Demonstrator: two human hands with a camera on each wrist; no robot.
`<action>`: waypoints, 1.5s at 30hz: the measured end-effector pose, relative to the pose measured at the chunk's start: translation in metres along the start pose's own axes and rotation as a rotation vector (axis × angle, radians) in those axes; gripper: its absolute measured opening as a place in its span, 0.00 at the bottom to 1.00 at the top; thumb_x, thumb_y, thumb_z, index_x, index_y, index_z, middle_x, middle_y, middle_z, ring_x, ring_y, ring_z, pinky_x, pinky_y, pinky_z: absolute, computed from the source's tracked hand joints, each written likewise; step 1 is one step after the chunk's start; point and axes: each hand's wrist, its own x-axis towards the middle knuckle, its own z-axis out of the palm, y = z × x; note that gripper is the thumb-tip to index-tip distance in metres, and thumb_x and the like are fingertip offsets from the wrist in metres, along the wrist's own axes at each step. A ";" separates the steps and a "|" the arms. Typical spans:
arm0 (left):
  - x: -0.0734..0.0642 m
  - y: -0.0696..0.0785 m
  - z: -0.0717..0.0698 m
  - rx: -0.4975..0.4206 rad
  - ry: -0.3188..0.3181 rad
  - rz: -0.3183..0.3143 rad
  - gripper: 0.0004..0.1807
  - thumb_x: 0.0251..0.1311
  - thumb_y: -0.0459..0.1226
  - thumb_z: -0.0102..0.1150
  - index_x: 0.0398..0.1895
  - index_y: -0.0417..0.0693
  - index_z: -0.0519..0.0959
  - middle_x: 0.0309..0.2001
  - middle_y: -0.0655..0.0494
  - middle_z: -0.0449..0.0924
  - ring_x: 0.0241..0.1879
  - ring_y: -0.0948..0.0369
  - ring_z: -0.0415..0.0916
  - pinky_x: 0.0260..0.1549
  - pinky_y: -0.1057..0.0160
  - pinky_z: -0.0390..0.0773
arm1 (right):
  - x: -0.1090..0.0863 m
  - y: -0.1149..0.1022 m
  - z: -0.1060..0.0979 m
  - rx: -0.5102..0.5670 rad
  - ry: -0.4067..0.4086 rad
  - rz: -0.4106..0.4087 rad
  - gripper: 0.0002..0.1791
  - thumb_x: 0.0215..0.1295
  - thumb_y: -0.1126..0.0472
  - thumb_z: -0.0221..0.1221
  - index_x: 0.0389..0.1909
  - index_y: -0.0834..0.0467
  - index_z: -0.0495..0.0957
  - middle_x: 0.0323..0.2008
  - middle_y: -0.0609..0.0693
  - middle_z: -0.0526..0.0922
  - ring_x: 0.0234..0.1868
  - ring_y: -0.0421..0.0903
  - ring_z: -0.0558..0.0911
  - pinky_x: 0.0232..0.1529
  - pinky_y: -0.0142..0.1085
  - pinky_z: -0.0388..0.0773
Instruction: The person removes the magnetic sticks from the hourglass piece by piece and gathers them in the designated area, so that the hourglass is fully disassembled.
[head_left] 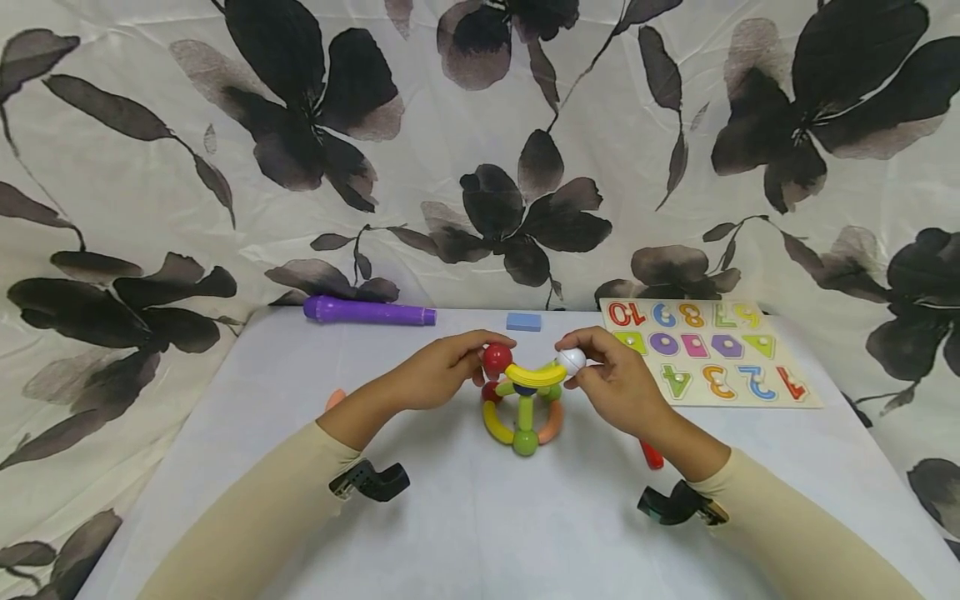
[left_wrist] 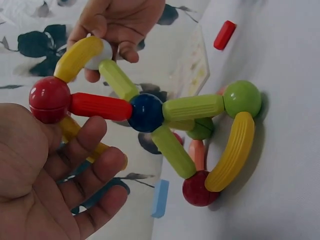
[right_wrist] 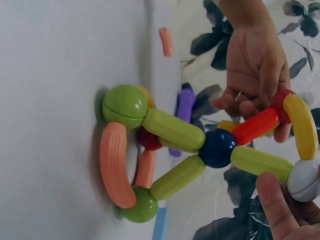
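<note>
A ball-and-rod construction toy (head_left: 526,412) stands upright on the table, with a dark blue ball (left_wrist: 146,112) at its centre. Green rods slope down from that ball to a base ring of green and red balls joined by curved yellow and orange rods. On top, a curved yellow rod (head_left: 536,376) spans from a red ball (head_left: 497,358) to a white ball (head_left: 572,361). My left hand (head_left: 438,367) holds the red ball between thumb and fingers, its other fingers loosely bent. With thumb and fingertips, my right hand (head_left: 622,383) pinches the white ball.
At the back left lies a purple toy microphone (head_left: 371,312); a blue block (head_left: 523,322) is behind the toy. A number-and-shape puzzle board (head_left: 697,392) lies at back right. A red rod (head_left: 651,455) sits under my right wrist, an orange piece (head_left: 335,399) beyond my left forearm.
</note>
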 end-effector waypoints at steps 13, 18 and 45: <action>0.002 -0.005 -0.002 0.017 -0.006 0.009 0.19 0.77 0.31 0.48 0.64 0.61 0.75 0.49 0.61 0.83 0.44 0.58 0.80 0.43 0.55 0.80 | -0.001 0.001 0.000 -0.008 0.000 0.025 0.19 0.67 0.78 0.49 0.55 0.63 0.76 0.54 0.56 0.80 0.44 0.50 0.85 0.45 0.40 0.86; 0.001 -0.007 0.000 0.057 -0.060 0.016 0.26 0.77 0.33 0.51 0.72 0.66 0.71 0.61 0.61 0.79 0.56 0.58 0.78 0.57 0.50 0.78 | -0.001 0.001 0.000 -0.007 0.001 0.029 0.20 0.66 0.78 0.48 0.55 0.63 0.76 0.54 0.56 0.80 0.43 0.50 0.85 0.44 0.40 0.86; -0.001 -0.017 -0.001 -0.048 -0.002 0.070 0.22 0.77 0.31 0.50 0.68 0.59 0.73 0.59 0.57 0.79 0.51 0.56 0.80 0.54 0.49 0.79 | 0.000 -0.001 0.000 -0.008 -0.013 0.017 0.19 0.67 0.78 0.48 0.55 0.64 0.76 0.55 0.56 0.79 0.43 0.50 0.85 0.44 0.42 0.86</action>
